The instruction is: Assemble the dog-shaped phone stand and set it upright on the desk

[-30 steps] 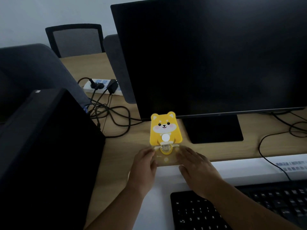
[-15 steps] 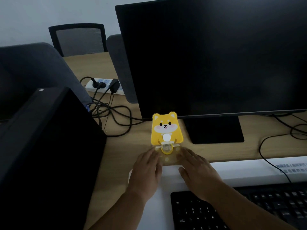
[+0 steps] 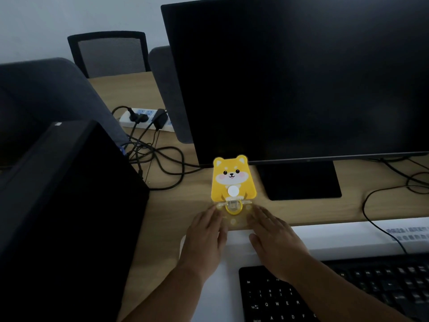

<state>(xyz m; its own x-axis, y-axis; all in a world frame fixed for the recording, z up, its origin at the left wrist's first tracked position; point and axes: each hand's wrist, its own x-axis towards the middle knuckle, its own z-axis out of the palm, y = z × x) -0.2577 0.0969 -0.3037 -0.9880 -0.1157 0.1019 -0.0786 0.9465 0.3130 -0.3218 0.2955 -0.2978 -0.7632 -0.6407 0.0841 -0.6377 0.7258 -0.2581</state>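
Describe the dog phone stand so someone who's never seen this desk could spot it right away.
Find the big dark monitor on the wooden desk. Just left of its base, beneath the screen's lower edge, the dog-shaped phone stand stands upright. It is the only bright yellow thing there, with a cartoon dog face and a white dot.

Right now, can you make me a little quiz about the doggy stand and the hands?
1. True or false: the dog stand stands upright on the desk.
2. What sits right behind the stand: A monitor, B cup, C book?
3. Which hand is nearer the keyboard?

Key: 1 true. 2 A. 3 the right hand; the left hand lies beside it, both flat, fingertips at the stand's clear base.
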